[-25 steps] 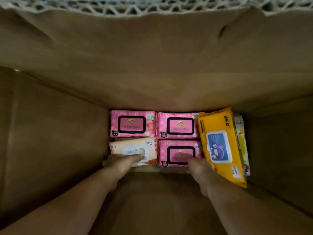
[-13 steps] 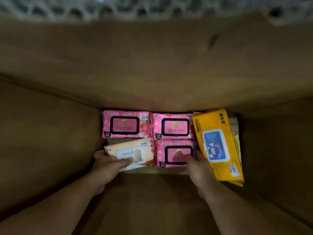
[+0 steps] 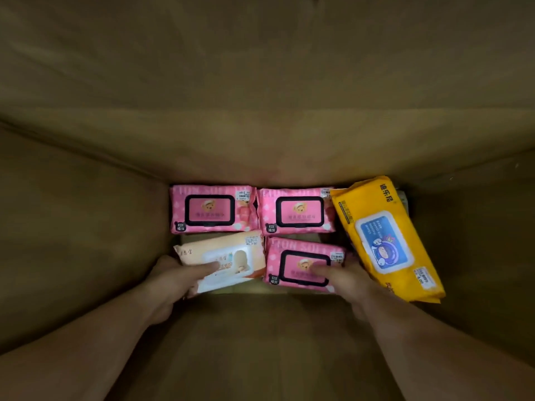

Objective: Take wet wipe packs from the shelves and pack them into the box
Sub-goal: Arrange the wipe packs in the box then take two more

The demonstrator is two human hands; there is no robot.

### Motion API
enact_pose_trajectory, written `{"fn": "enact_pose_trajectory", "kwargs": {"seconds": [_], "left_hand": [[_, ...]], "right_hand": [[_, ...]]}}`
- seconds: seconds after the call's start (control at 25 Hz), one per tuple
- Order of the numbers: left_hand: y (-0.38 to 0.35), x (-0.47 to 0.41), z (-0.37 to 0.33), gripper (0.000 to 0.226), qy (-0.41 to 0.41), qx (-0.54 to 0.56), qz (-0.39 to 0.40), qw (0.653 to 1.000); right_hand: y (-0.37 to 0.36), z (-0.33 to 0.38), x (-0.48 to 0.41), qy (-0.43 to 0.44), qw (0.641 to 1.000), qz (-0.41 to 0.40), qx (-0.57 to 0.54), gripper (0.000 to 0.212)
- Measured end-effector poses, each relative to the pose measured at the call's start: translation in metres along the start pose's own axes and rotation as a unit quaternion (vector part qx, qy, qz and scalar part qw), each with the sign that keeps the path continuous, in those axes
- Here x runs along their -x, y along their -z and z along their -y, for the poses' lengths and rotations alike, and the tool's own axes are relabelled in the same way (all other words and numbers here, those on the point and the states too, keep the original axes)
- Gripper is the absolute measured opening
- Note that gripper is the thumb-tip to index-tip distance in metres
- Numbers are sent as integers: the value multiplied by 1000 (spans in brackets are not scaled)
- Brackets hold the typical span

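I look down into a deep cardboard box. On its floor lie two pink wet wipe packs in the far row and a third pink pack in the near row. My left hand grips a cream wet wipe pack at its near left end, thumb on top, and the pack sits askew. My right hand holds the near pink pack, thumb on its lid and fingers at its right end. A large yellow pack leans at the right.
Brown cardboard walls rise on all sides. Another pale pack peeks out behind the yellow one against the right wall. A strip of bare box floor runs between my forearms in front of the packs.
Both hands have moved forward onto the near-row packs. The cream pack has turned askew in my left hand. My view has dropped deeper into the box.
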State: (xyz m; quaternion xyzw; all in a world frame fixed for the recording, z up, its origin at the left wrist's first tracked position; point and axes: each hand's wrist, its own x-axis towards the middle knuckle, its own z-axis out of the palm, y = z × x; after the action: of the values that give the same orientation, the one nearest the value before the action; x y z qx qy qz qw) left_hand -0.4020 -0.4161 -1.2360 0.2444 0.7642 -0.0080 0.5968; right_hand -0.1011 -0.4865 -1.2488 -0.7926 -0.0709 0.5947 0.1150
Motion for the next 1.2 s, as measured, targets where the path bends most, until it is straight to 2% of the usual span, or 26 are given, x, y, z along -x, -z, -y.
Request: {"fn": "enact_pose_trajectory", "kwargs": {"seconds": [0.08, 0.12, 0.32, 0.52, 0.68, 0.8, 0.96, 1.08, 1.2], "left_hand": [[0, 7, -2, 60, -12, -11, 12, 1000], [0, 8, -4, 57, -9, -17, 15, 1000], [-1, 22, -13, 59, 4, -48, 37, 998], [-3, 32, -25, 69, -64, -84, -46, 993], [12, 78, -47, 50, -90, -98, -24, 991], [31, 136, -61, 53, -105, -81, 12, 991], [59, 229, -87, 42, -154, -31, 35, 987], [82, 312, -115, 51, -189, -9, 76, 979], [114, 410, -150, 55, -207, 31, 103, 972]], "right_hand": [[1, 6, 5, 13, 999, 20, -46, 41], [1, 6, 4, 17, 998, 21, -55, 32], [7, 8, 3, 6, 997, 53, -57, 29], [-1, 11, 18, 44, 994, 90, -35, 35], [9, 31, 65, 101, 992, 69, -3, 38], [41, 54, 126, 155, 987, 45, -4, 37], [100, 78, 228, 188, 977, 82, -57, 30], [143, 93, 305, 199, 971, 98, -90, 31], [177, 112, 391, 225, 962, 110, -109, 40]]}}
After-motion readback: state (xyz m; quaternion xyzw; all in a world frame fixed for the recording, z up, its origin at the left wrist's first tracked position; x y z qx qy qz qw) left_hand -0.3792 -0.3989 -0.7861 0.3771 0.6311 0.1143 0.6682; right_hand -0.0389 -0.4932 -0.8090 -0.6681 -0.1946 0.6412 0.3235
